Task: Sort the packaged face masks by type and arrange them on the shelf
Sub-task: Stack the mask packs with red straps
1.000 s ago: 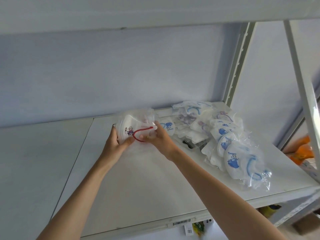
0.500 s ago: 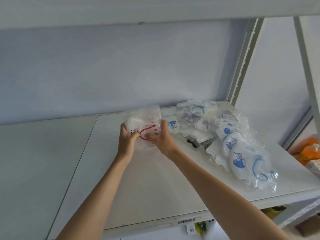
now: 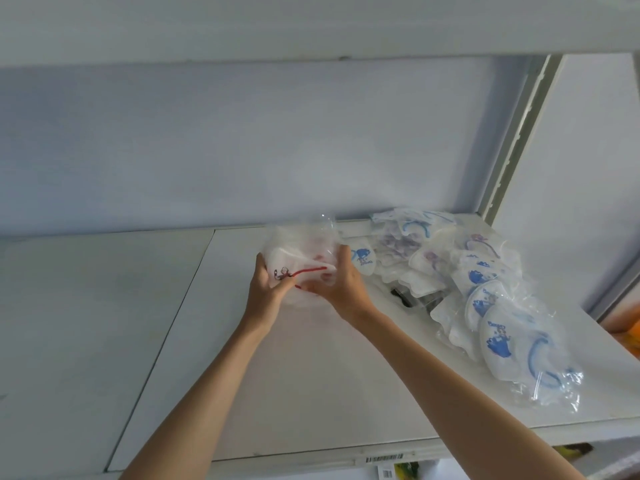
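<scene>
Both hands hold one clear packet with a white mask and red ear loop, the red-loop mask packet (image 3: 300, 256), just above the white shelf (image 3: 311, 375) near its back middle. My left hand (image 3: 265, 289) grips its left side, my right hand (image 3: 341, 285) its right side. A loose pile of packaged masks with blue prints and blue loops (image 3: 485, 292) lies along the shelf's right half, reaching from the back wall to the front edge. A few packets at the back of the pile carry purple prints (image 3: 398, 242).
A white shelf post (image 3: 519, 133) rises at the back right. Another shelf board (image 3: 311, 26) runs overhead. The shelf's front lip carries a barcode label (image 3: 384, 458). Orange items (image 3: 628, 336) show beyond the right edge.
The hands have brought the red-loop packet slightly back and right, toward the wall, and turned it more upright between them. The pile has not moved.
</scene>
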`<move>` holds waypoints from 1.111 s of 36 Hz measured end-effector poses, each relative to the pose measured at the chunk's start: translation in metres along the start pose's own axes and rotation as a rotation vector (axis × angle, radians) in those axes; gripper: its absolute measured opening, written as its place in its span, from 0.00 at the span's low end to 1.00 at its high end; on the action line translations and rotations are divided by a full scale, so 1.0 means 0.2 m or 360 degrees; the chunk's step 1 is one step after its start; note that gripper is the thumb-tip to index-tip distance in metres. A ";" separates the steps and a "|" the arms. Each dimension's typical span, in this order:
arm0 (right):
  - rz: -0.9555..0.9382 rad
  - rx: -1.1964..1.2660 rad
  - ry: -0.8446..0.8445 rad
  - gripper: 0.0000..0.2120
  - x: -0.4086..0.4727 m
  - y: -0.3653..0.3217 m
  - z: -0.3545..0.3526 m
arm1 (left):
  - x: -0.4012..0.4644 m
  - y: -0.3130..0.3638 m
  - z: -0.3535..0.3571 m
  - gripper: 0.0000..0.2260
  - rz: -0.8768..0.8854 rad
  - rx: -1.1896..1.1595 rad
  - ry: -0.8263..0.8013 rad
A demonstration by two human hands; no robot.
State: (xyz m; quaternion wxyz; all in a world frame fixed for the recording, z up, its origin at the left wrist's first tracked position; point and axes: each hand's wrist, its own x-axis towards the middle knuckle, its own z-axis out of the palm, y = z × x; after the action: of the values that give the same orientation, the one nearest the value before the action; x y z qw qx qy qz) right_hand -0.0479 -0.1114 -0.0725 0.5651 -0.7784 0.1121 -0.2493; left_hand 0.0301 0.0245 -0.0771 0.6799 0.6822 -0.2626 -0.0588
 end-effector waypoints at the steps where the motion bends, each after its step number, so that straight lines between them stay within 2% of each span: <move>1: -0.0013 -0.0052 -0.0023 0.29 -0.01 0.01 0.00 | -0.01 -0.02 -0.01 0.19 -0.0012 0.0019 -0.0026; 8: -0.0094 -0.0180 0.0033 0.28 -0.04 -0.03 0.01 | -0.02 0.03 -0.03 0.19 0.0093 -0.0006 -0.0050; 14: -0.0042 -0.0365 -0.0255 0.34 -0.06 -0.03 -0.01 | -0.04 -0.03 -0.08 0.16 0.0040 0.0152 -0.0134; 17: -0.0041 -0.0410 -0.0252 0.32 -0.06 -0.06 -0.03 | -0.04 -0.03 -0.08 0.17 0.0067 0.0176 -0.0111; 22: -0.0060 -0.0330 -0.0234 0.32 -0.06 -0.08 -0.04 | -0.03 -0.02 -0.08 0.19 0.0029 0.0160 -0.0086; 26: 0.0085 -0.0191 -0.0270 0.34 -0.08 -0.03 -0.04 | -0.04 -0.03 -0.07 0.25 -0.0074 0.0132 -0.0118; 32: 0.0074 -0.0059 -0.0217 0.35 -0.04 -0.02 -0.05 | 0.00 0.03 -0.05 0.14 -0.0091 0.0139 -0.0130; 36: 0.0123 -0.0075 -0.0174 0.30 -0.03 -0.03 -0.03 | -0.02 0.03 -0.05 0.13 -0.0163 0.0166 -0.0189; 38: 0.0120 -0.0017 -0.0177 0.29 -0.03 -0.05 -0.03 | -0.02 0.03 -0.06 0.18 -0.0159 0.0161 -0.0185; 40: 0.0089 0.0081 -0.0170 0.28 -0.02 -0.07 -0.03 | -0.03 0.06 -0.08 0.17 -0.0133 0.0173 -0.0156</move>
State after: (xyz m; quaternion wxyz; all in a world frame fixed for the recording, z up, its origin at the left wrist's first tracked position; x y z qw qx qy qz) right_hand -0.0563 -0.1098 -0.0582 0.5967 -0.7725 0.0972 -0.1944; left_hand 0.0294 0.0419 -0.0659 0.6251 0.7247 -0.2699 -0.1061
